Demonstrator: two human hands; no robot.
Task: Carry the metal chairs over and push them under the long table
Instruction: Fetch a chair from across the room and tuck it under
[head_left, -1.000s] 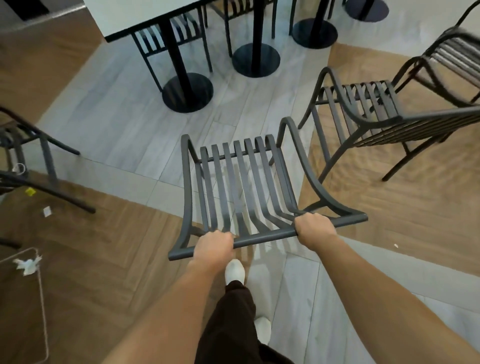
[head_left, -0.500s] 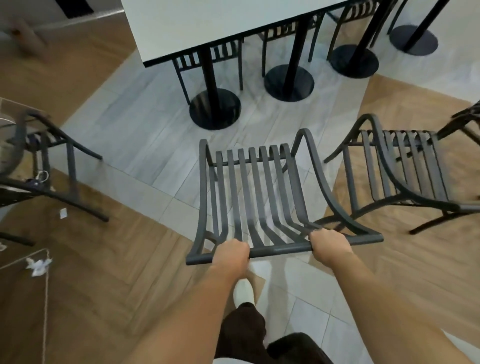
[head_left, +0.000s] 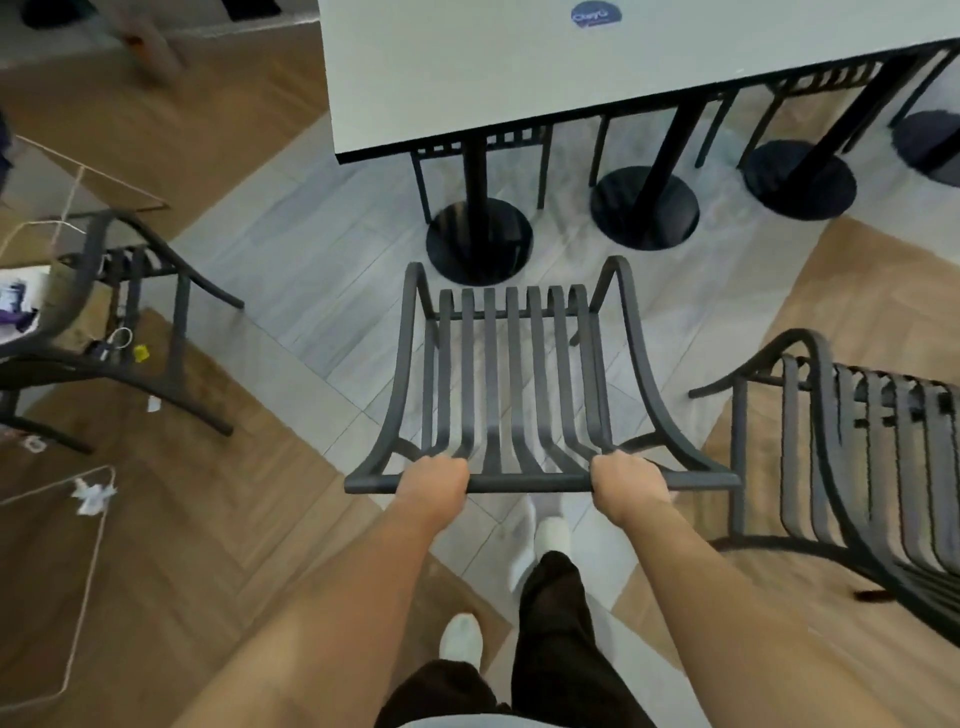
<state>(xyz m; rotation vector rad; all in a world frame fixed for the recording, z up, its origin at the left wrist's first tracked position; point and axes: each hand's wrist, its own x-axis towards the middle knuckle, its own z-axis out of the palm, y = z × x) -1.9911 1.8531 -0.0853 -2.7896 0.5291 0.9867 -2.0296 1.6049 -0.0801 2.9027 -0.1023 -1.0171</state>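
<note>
Both hands, left (head_left: 434, 480) and right (head_left: 626, 480), fisted, arms extended forward.

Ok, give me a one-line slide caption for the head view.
Both hands, left hand and right hand, grip a slatted metal chair by its top rail, facing the long table.

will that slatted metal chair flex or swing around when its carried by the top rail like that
Probably stiff: the chair is a frame of dark metal slats. Likely manageable in weight, since the left hand and right hand alone grip its rail. Gripped only there, it may tilt or swing.
</note>
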